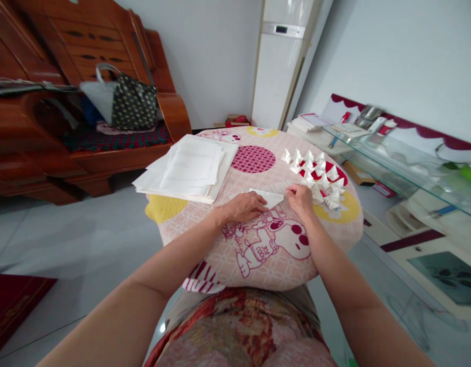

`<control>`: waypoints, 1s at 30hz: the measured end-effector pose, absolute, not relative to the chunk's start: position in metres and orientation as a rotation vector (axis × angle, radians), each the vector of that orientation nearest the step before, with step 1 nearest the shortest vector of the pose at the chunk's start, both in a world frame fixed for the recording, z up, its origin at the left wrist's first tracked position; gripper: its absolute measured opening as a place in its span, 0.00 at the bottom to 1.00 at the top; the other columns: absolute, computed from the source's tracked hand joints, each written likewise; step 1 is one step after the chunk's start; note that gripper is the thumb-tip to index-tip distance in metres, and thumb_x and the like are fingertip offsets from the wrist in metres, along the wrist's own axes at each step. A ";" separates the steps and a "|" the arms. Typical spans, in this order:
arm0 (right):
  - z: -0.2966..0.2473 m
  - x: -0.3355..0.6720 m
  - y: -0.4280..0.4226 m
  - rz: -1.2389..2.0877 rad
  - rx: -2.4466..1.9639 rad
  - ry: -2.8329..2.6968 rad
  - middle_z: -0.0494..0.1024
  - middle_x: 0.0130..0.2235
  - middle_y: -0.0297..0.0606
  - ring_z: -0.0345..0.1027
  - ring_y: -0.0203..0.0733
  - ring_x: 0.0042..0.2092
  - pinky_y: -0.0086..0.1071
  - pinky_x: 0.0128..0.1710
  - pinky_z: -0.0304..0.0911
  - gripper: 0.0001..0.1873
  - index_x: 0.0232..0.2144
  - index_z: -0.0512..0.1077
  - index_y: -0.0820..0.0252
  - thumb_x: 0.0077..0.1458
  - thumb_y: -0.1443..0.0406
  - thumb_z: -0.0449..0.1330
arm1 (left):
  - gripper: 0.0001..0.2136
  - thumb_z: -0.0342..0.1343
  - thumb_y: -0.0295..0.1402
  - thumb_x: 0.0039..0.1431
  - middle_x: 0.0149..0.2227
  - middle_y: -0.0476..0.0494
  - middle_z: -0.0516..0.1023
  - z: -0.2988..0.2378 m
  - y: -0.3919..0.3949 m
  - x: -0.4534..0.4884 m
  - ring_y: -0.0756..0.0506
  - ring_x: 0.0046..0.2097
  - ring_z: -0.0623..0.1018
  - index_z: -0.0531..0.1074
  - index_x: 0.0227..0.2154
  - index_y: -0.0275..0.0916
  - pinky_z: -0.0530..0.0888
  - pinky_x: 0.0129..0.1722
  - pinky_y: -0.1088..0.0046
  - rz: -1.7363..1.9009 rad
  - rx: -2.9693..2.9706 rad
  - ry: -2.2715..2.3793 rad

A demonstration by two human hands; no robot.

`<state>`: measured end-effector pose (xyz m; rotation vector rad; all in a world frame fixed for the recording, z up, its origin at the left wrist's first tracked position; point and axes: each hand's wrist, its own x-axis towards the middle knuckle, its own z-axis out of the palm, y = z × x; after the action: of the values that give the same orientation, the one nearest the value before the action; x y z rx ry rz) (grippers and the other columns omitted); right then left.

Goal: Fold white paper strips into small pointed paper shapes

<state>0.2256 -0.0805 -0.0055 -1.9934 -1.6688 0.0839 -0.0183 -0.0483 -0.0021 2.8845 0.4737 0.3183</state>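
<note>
A small white folded paper [271, 198] lies on the cloth-covered round table [258, 176], between my two hands. My left hand [245, 206] rests at its left end, fingers bent over the paper and holding it down. At the paper's right corner, my right hand [299, 198] is closed, with thumb and forefinger pinched together there. Just beyond the right hand stand several white pointed folded-paper pieces [310, 159], grouped in rows. To the far left of the table is a stack of white paper sheets [191, 165], its sheets unevenly stacked.
A glass-topped cabinet [396, 168] with cups and small items borders the table on the right. Papers [306, 122] are piled at its far end. On the left is a wooden bench [124, 153] with a dark patterned bag [134, 102]. A white floor-standing unit [276, 66] is behind.
</note>
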 end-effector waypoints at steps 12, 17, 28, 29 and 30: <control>-0.027 0.227 -0.072 0.055 -1.662 -1.975 0.81 0.39 0.48 0.71 0.50 0.45 0.40 0.51 0.65 0.18 0.34 0.81 0.61 0.52 0.77 0.52 | 0.11 0.56 0.30 0.67 0.49 0.41 0.83 -0.006 -0.055 -0.008 0.42 0.50 0.81 0.83 0.44 0.41 0.76 0.50 0.66 0.475 2.791 0.629; -0.029 0.238 -0.071 0.034 -1.680 -1.931 0.81 0.38 0.47 0.72 0.50 0.45 0.41 0.50 0.66 0.18 0.31 0.81 0.61 0.47 0.77 0.53 | 0.10 0.56 0.29 0.66 0.48 0.41 0.83 -0.009 -0.054 -0.006 0.42 0.48 0.81 0.83 0.42 0.41 0.76 0.49 0.68 0.493 2.794 0.627; -0.025 0.237 -0.075 0.046 -1.684 -1.921 0.81 0.36 0.46 0.73 0.49 0.43 0.39 0.48 0.67 0.16 0.28 0.79 0.60 0.47 0.77 0.52 | 0.10 0.57 0.29 0.66 0.48 0.41 0.83 -0.012 -0.053 -0.007 0.42 0.49 0.81 0.83 0.43 0.41 0.76 0.49 0.68 0.515 2.801 0.628; -0.024 0.237 -0.075 0.052 -1.690 -1.910 0.81 0.36 0.46 0.73 0.49 0.42 0.39 0.48 0.67 0.16 0.28 0.79 0.61 0.47 0.76 0.52 | 0.10 0.57 0.29 0.66 0.49 0.41 0.83 -0.012 -0.053 -0.007 0.42 0.49 0.81 0.83 0.43 0.41 0.76 0.50 0.68 0.517 2.798 0.630; -0.023 0.236 -0.076 0.062 -1.690 -1.897 0.81 0.35 0.46 0.73 0.49 0.42 0.39 0.47 0.67 0.16 0.27 0.79 0.60 0.47 0.76 0.52 | 0.10 0.57 0.29 0.66 0.49 0.41 0.83 -0.013 -0.053 -0.007 0.42 0.49 0.81 0.83 0.43 0.41 0.76 0.50 0.68 0.521 2.795 0.632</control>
<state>0.2358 -0.0760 -0.0228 -1.6900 -1.8973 0.0619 -0.0067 -0.0530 -0.0129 2.7951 0.6320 0.5213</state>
